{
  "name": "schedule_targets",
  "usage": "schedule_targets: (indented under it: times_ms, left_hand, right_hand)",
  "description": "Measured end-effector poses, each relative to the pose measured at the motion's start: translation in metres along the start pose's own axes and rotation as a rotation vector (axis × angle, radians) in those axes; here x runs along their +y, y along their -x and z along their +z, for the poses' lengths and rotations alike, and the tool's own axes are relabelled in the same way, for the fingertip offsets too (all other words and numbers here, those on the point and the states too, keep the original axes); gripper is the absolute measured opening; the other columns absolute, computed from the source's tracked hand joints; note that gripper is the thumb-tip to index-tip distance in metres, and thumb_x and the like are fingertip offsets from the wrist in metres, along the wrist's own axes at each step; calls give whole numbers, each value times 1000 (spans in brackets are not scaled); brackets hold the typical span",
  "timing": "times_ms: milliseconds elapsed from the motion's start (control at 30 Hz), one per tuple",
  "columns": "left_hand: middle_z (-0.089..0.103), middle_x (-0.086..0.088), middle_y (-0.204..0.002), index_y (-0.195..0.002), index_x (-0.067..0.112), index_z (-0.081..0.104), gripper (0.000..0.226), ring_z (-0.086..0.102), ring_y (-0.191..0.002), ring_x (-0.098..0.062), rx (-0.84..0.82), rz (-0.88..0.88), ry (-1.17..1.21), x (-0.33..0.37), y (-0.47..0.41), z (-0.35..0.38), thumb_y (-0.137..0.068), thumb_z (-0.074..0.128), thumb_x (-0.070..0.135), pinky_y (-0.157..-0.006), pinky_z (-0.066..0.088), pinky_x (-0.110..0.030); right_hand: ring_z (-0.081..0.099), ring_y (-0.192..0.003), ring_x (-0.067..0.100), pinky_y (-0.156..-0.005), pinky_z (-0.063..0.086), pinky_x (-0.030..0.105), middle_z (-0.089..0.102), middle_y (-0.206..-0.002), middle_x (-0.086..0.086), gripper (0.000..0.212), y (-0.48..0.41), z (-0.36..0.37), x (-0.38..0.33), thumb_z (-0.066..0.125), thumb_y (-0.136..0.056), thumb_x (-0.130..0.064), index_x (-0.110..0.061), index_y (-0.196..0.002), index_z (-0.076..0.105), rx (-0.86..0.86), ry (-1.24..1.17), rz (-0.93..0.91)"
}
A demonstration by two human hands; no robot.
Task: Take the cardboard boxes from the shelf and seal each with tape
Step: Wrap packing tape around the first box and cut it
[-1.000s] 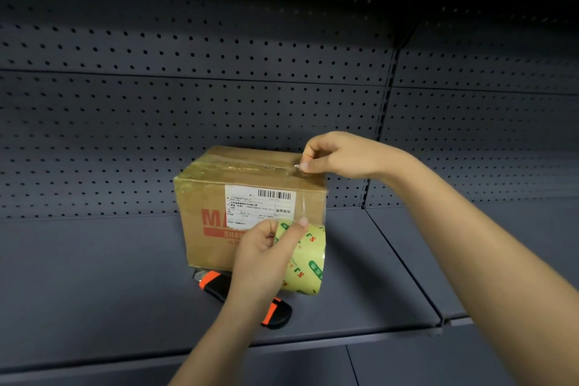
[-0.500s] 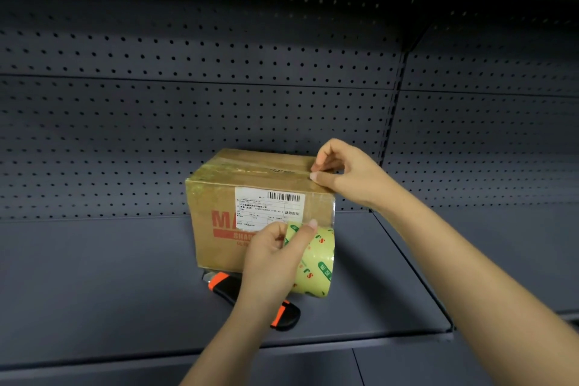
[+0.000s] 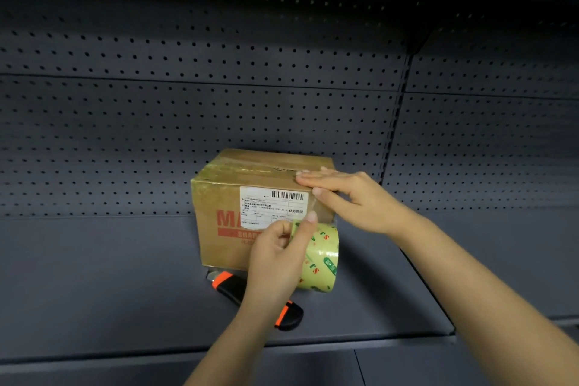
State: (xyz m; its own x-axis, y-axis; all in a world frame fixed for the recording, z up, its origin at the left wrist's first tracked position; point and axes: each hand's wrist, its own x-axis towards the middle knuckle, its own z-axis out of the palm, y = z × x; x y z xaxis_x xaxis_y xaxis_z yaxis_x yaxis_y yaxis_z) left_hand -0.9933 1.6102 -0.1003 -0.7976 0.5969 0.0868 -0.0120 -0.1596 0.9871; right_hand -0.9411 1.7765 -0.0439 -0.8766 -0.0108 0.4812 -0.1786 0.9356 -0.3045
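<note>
- Cardboard box [image 3: 225, 197]: brown, small, closed, upright on the dark grey shelf [image 3: 94, 276], back near the pegboard wall. Front face w/ red print, partly hidden, and a white shipping label [image 3: 272, 207] w/ barcode. Top seam already glossy w/ old tape. Right hand [image 3: 351, 197] lies flat on top at the box's 2 o'clock corner, thumb down the front edge.
- Clear packing-tape roll [image 3: 322, 260]: yellowish, green/red print, stands on edge at the box's 5 o'clock, against the front face, lower rim at shelf level. Left hand [image 3: 279, 257] grips it from 9 o'clock, thumb on its top.
- Shiny strip seems to run from roll up the front's R edge.
</note>
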Motion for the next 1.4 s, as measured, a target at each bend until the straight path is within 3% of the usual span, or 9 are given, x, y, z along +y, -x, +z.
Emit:
schedule_targets:
  times_ms: [167,333,467,633,933,1067,1133,1267,1400]
  left_hand:
    - [74,1,-93,-93,16,71,45,70,-91,-13,11,24,-74,-1,-1,-13,-94,50,56,-82,53,-32]
    - [60,11,-60,-78,11,61,41,56,-62,-5,91,95,-187,3,-2,-23,-98,49,45,-65,48,-32]
    - [67,-6,-73,-84,12,58,37,66,-72,-18,81,249,-343,8,-2,-33,-98,49,45,-78,55,-51]
    - [67,7,-76,-87,25,54,20,64,-72,-5,52,510,-600,18,-3,-61,-98,52,43,-69,54,-34]
    - [57,10,-73,-90,20,56,17,56,-74,-16,-96,907,-981,17,-22,-146,-97,55,35,-59,46,-34]
    - [52,11,-65,-82,18,53,18,51,-65,-16,-166,999,-1084,3,-26,-174,-94,61,28,-58,33,-27]
    - [52,11,-63,-79,18,51,20,50,-62,-16,-178,1024,-1107,-6,-28,-187,-95,58,29,-59,33,-26]
    - [56,9,-65,-81,18,52,30,52,-64,-16,-223,991,-1111,-20,-29,-205,-95,39,41,-58,42,-29]
    - [57,8,-65,-82,17,53,32,53,-64,-18,-246,1004,-1095,-22,-28,-212,-95,38,42,-58,46,-33]
  right_hand:
    - [41,-137,3,-120,23,27,52,-142,-3,38,-1,-1,1,48,-101,-25,-14,-137,55,-2,-23,-3]
    - [46,-133,2,-118,27,27,61,-132,-4,33,7,6,-3,64,-95,-20,-14,-127,64,174,-135,-10]
    - [58,-120,5,-113,36,32,69,-121,-5,26,10,6,-13,67,-90,-22,-15,-115,72,255,33,-95]
    - [63,-97,15,-92,44,35,71,-100,-7,13,18,9,-62,67,-89,-21,-16,-98,75,340,161,-108]
    - [53,-74,22,-64,48,35,56,-77,1,7,36,99,-142,61,-85,-10,-10,-79,65,131,498,64]
    - [53,-66,20,-53,46,31,58,-71,1,14,35,150,-142,75,-70,-3,-14,-74,66,-4,589,258]
    - [55,-70,20,-58,45,29,59,-74,2,15,31,166,-140,75,-72,-6,-15,-78,66,-51,616,355]
    - [51,-112,31,-93,40,38,58,-123,12,41,23,183,-136,39,-105,-27,-5,-139,45,-184,715,560]
    - [49,-115,29,-95,37,36,56,-125,10,45,17,181,-140,37,-104,-38,-9,-138,44,-240,770,635]
